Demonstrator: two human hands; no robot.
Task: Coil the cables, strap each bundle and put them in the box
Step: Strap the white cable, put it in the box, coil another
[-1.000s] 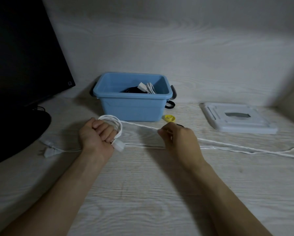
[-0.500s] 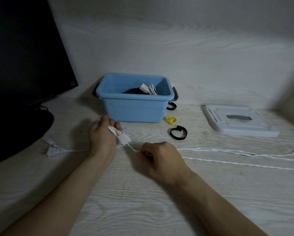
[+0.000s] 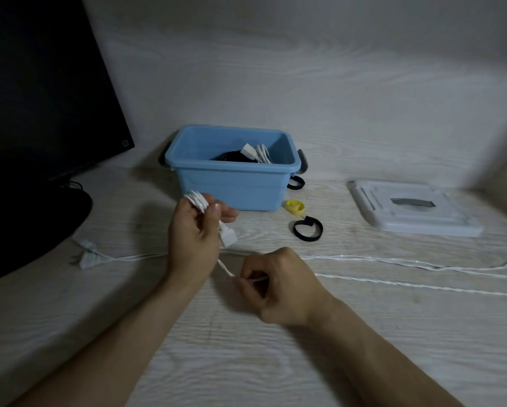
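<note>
My left hand [image 3: 194, 235] grips a small coil of white cable [image 3: 197, 200], and a white connector [image 3: 227, 236] hangs below its fingers. My right hand [image 3: 275, 284] pinches the same cable's loose run [image 3: 393, 282], which trails right across the table. A white plug [image 3: 89, 259] lies to the left of my left hand on another strand. The blue box [image 3: 231, 186] stands behind my hands with a black bundle and a white bundle inside. A black strap loop [image 3: 308, 229] and a yellow strap [image 3: 295, 206] lie right of the box.
A black monitor [image 3: 40, 83] and its base stand at the left. The box's white lid [image 3: 413, 212] lies flat at the right. Another black strap [image 3: 295, 183] sits by the box's right handle. A wall closes off the back.
My right hand moved down and toward me along the cable. My left hand turned so the coil shows above its fingers and the connector hangs lower.
</note>
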